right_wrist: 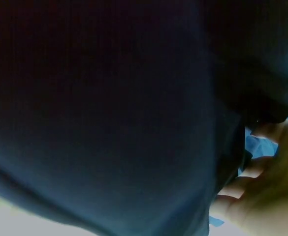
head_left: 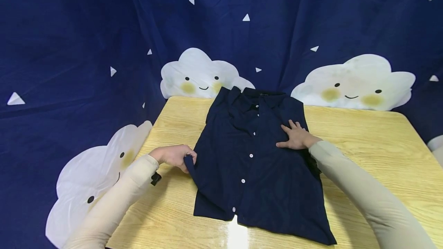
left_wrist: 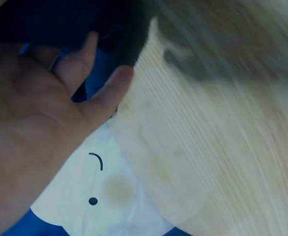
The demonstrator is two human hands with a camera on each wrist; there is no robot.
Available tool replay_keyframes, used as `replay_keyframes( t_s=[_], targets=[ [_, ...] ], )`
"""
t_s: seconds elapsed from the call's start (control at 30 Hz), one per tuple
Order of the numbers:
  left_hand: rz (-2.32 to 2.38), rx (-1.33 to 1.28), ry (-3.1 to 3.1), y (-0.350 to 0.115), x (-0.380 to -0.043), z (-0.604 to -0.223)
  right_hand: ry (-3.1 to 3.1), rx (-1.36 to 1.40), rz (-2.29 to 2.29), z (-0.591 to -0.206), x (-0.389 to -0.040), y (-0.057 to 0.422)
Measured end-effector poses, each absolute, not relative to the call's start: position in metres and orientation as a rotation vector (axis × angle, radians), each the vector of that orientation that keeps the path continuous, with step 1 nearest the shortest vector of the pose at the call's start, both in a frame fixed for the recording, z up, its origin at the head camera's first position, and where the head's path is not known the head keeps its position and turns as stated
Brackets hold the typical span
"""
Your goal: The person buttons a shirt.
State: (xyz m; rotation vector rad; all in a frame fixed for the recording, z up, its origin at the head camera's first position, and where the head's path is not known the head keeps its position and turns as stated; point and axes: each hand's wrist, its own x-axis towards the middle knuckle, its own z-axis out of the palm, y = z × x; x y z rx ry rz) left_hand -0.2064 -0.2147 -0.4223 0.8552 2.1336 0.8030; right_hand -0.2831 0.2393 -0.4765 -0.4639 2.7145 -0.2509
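Note:
A dark navy sleeveless shirt (head_left: 273, 180) with a collar and white buttons down its front is spread on the wooden table, collar toward the back. At its left side edge, my left hand (head_left: 175, 156) grips the cloth and holds that edge lifted a little. My right hand (head_left: 297, 136) rests with spread fingers on the upper right part of the front. In the left wrist view, the left hand (left_wrist: 40, 103) is beside the dark fabric. Dark cloth fills most of the right wrist view, with the right hand (right_wrist: 262, 191) at its edge.
The light wooden table (head_left: 373, 149) extends to both sides of the shirt. Behind it hangs a navy curtain (head_left: 221, 18) with white triangles and smiling clouds (head_left: 360, 76). A small black object (head_left: 156, 178) is at the left wrist.

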Motion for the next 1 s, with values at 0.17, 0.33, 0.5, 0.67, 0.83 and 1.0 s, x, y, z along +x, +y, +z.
replay_keyframes(
  t_s=[0.17, 0.33, 0.5, 0.67, 0.83, 1.0],
  targets=[
    [0.617, 0.786, 2.203, -0.223, -0.195, -0.422, 2.721, -0.464, -0.256, -0.476, -0.282, 0.239],
    [0.169, 0.890, 2.386, -0.213, -0.178, -0.415, 2.727, -0.470, -0.253, -0.476, -0.282, 0.240],
    [-0.109, 0.951, 2.448, -0.190, -0.162, -0.410, 2.729, -0.470, -0.265, -0.476, -0.281, 0.239],
    [-0.098, 1.112, 2.439, -0.168, -0.147, -0.418, 2.732, -0.473, -0.267, -0.477, -0.281, 0.238],
    [-0.135, 1.348, 2.454, -0.152, -0.134, -0.440, 2.747, -0.483, -0.267, -0.478, -0.281, 0.240],
    [-0.210, 1.493, 2.439, -0.144, -0.125, -0.451, 2.758, -0.492, -0.253, -0.478, -0.281, 0.240]
  ],
)
